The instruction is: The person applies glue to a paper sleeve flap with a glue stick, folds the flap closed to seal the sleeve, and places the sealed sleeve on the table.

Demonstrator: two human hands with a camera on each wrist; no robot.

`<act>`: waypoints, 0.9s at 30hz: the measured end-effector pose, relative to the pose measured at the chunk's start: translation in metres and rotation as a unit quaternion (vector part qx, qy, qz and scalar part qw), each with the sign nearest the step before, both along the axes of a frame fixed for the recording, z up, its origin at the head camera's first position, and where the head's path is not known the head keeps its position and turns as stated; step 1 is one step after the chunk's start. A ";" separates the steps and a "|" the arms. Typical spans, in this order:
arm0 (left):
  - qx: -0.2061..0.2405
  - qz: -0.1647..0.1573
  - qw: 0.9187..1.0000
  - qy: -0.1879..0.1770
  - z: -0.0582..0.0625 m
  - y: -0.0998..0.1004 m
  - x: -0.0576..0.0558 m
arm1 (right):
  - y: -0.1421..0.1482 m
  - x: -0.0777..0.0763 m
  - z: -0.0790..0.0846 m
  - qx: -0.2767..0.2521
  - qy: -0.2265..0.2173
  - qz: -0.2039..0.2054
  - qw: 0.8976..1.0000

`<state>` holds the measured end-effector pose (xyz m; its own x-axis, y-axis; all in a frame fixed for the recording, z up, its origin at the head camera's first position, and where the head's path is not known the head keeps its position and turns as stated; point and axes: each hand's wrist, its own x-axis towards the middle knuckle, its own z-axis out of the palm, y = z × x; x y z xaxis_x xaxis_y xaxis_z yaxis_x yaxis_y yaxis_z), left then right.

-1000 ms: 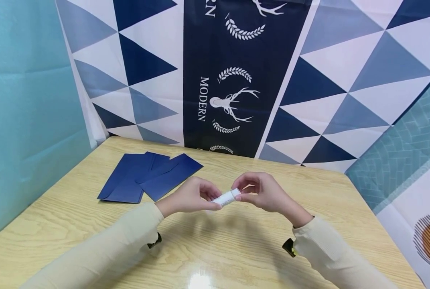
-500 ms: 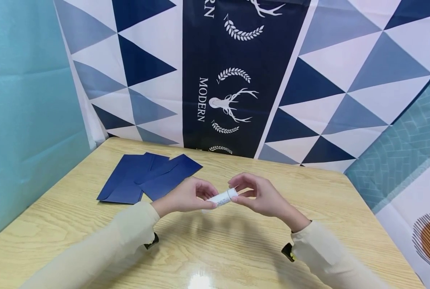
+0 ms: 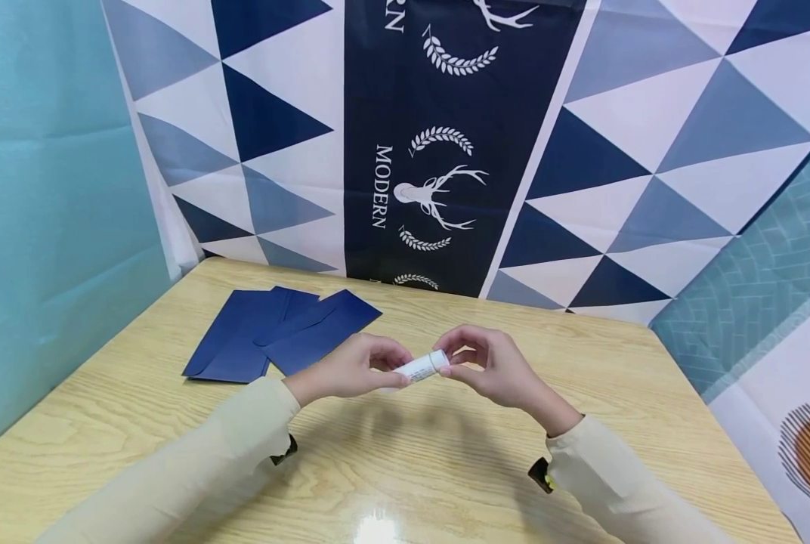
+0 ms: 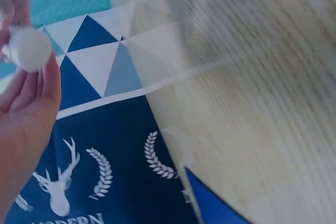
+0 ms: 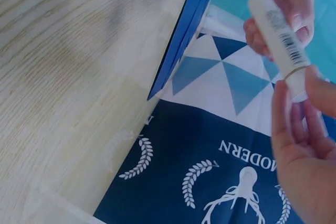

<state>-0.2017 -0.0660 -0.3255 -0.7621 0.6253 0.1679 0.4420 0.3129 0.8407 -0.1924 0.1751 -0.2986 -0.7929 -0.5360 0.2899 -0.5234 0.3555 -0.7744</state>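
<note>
Over the middle of the table, a white glue stick (image 3: 420,369) is held in the air, tilted with its right end higher. My left hand (image 3: 356,368) grips the lower body between thumb and fingers. At the other end, my right hand (image 3: 496,366) pinches the cap (image 5: 297,84) with thumb and fingertips. The right wrist view shows a barcode and small print on the tube, and a seam where the cap meets the body. In the left wrist view only the round end of the stick (image 4: 32,51) shows, partly hidden by fingers.
Several dark blue envelopes (image 3: 231,340) lie overlapping at the back left of the wooden table (image 3: 405,468), just beyond my left hand. A patterned cloth (image 3: 425,151) hangs behind the table, and a teal sheet (image 3: 58,196) hangs on the left.
Both hands and the glue stick have shifted slightly left since a second ago. The right fingers loosened round the cap half a second ago and now pinch it again.
</note>
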 end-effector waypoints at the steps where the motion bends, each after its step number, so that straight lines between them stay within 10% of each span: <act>1: 0.003 -0.009 1.000 -0.025 0.000 -0.001 -0.001 | 0.001 0.000 0.000 -0.006 0.004 0.014 1.000; 6: 0.003 -0.033 0.993 -0.112 0.000 -0.005 -0.003 | 0.002 -0.002 -0.002 -0.034 0.015 0.072 0.997; 11: 0.003 -0.020 0.994 -0.105 -0.001 -0.007 -0.004 | 0.002 -0.004 -0.003 -0.028 0.013 0.075 0.997; 16: -0.018 0.016 0.999 0.035 -0.003 -0.008 0.001 | -0.002 -0.003 -0.005 0.011 -0.005 0.028 1.000; 22: -0.058 0.050 0.966 0.245 -0.004 -0.005 0.010 | -0.007 0.000 -0.008 0.042 -0.068 -0.014 0.997; 27: -0.057 0.048 0.966 0.247 -0.003 -0.003 0.012 | -0.009 0.001 -0.007 0.044 -0.073 -0.030 0.996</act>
